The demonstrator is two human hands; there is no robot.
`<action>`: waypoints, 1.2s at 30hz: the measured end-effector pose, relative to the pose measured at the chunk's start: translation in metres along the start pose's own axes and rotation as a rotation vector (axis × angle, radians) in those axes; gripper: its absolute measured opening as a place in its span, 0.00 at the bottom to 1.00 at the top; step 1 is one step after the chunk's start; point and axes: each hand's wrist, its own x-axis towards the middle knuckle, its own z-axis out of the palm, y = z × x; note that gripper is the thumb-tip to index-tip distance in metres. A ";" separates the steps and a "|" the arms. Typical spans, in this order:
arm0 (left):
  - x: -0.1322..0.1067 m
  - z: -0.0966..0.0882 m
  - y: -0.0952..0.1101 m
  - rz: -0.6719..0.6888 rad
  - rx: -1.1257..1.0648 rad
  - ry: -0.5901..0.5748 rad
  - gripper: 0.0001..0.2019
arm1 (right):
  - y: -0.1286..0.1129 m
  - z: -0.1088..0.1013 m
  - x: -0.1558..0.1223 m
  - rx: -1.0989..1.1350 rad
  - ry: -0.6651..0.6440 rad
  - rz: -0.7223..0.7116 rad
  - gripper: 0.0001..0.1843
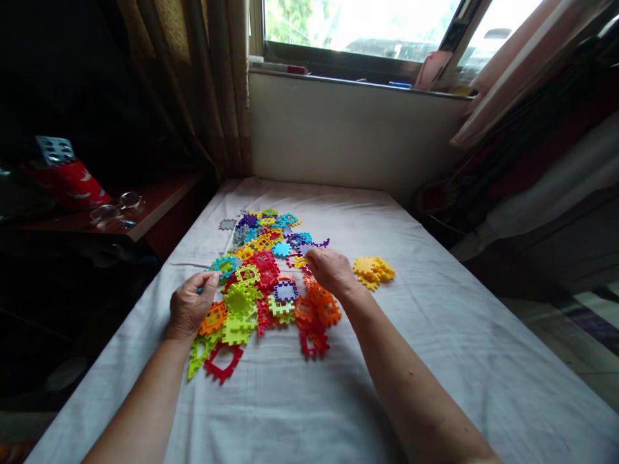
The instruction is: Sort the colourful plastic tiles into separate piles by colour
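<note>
A spread of toothed plastic building tiles lies in a loose pile on the sheet, between my two hands. At the pile's left side, my left hand (192,301) is closed, with a bit of blue plastic showing between its fingers. A blue tile frame (225,265) is just beyond its thumb tip. My right hand (331,267) reaches over the pile's right side, fingers curled down beside a purple piece (314,245) and a small yellow piece (300,261); its fingertips are hidden. Orange tiles (322,304) lie below its wrist. Lime tiles (239,299) and red tiles (265,267) fill the middle.
A separate stack of yellow tiles (373,270) sits right of my right wrist. The white sheet (435,335) covers a bed-like surface against the wall. On the left, a wooden desk (164,206) holds glasses (118,205) and a red container (72,183). Clothes hang at the right.
</note>
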 end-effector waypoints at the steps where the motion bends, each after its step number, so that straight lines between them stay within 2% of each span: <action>1: 0.000 0.000 0.000 0.000 0.001 -0.004 0.20 | 0.011 0.000 -0.005 0.048 0.048 0.032 0.16; 5: 0.000 -0.001 -0.002 0.023 0.007 -0.004 0.19 | 0.069 0.002 -0.023 0.223 0.176 0.289 0.16; 8: 0.000 -0.002 -0.004 0.031 0.018 -0.003 0.19 | 0.114 0.003 -0.032 0.249 0.238 0.492 0.17; 11: 0.000 -0.002 -0.005 0.029 0.028 0.002 0.19 | 0.139 0.003 -0.037 0.271 0.240 0.549 0.17; 18: 0.000 -0.004 -0.003 0.028 0.052 -0.022 0.19 | 0.142 0.005 -0.040 0.266 0.085 0.490 0.15; 26: 0.000 -0.013 -0.003 -0.011 0.037 0.042 0.18 | 0.152 -0.005 -0.045 0.134 0.062 0.615 0.16; 29: 0.003 -0.015 -0.004 0.033 0.062 0.038 0.19 | 0.153 -0.010 -0.046 0.141 0.100 0.627 0.17; 31: 0.009 -0.012 -0.003 0.126 0.091 -0.038 0.22 | 0.151 -0.011 -0.046 0.172 0.128 0.616 0.17; 33: 0.017 -0.002 0.000 0.221 0.174 -0.163 0.26 | 0.148 -0.012 -0.045 0.207 0.154 0.582 0.17; 36: 0.028 0.019 0.010 0.235 0.387 -0.362 0.31 | 0.143 -0.013 -0.044 0.252 0.181 0.512 0.17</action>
